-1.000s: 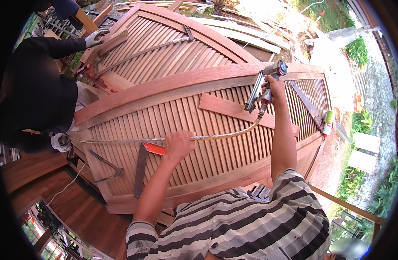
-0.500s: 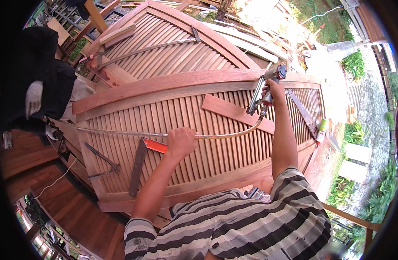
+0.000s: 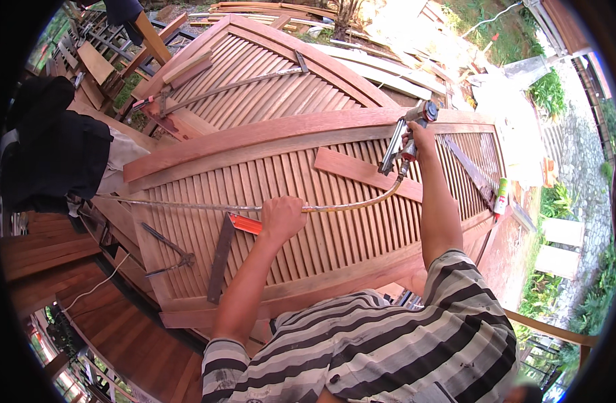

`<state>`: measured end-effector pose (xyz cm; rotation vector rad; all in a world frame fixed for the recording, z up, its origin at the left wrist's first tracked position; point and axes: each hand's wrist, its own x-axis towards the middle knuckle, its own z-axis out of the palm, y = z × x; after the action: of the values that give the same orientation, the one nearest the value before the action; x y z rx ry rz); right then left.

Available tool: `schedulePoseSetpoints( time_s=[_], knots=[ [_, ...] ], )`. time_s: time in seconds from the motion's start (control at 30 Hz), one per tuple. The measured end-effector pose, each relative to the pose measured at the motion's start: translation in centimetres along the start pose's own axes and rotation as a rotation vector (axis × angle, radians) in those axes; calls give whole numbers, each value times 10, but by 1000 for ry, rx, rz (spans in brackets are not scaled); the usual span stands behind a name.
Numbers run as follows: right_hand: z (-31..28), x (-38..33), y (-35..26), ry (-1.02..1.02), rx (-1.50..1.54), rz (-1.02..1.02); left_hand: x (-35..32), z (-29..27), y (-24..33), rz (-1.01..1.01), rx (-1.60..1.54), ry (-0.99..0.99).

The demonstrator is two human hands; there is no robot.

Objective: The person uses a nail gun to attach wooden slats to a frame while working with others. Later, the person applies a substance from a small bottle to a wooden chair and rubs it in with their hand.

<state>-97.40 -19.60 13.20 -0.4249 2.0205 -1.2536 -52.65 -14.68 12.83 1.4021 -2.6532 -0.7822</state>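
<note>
Presently both hands are full over the near louvred panel [image 3: 291, 178]. Left hand [image 3: 283, 216]: fist wrapped round the air hose [image 3: 335, 207], above the middle of the slats. Right hand [image 3: 422, 136]: fingers wrapped round the grip of the nail gun [image 3: 394, 146], out by the panel's far edge, toward its right end. Cannot tell whether the tool touches wood.

Change noted: co-worker [image 3: 59, 154], beyond the left end, had a gloved hand on the far louvred panel [image 3: 254, 57] a second ago; none on it now, figure bent over. Own hands have kept their grips and hardly shifted. Reading: the far panel is left unattended, while work at the near one looks to be at the same point.

Lying about: loose board [image 3: 358, 169] slantwise across the slats, just beside the nail gun; square with orange handle [image 3: 245, 224] near the left hand, its blade reaching toward the near edge; pincers [image 3: 173, 252] by the near left corner; handsaw [image 3: 465, 164] toward the right end; sealant tube [image 3: 501, 198] at the near right corner.
</note>
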Motion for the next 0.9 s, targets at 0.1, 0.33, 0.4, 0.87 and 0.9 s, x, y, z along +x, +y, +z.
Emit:
schedulePoseSetpoints(
  time_s=[0.1,0.33,0.4,0.87,0.9],
  knots=[
    [-2,-34,13,-54,131,8,-18,10,-9,-13,9,0],
    [12,-58,18,-109,152,-24,-53,22,-14,-18,-16,49],
    [20,-57,19,-137,155,-29,-57,21,-14,-7,-16,84],
    [42,-64,10,-137,29,-34,-64,17,-17,-63,-17,14],
    [43,-64,9,-139,13,-37,-64,19,-18,-57,-20,15]
  ],
)
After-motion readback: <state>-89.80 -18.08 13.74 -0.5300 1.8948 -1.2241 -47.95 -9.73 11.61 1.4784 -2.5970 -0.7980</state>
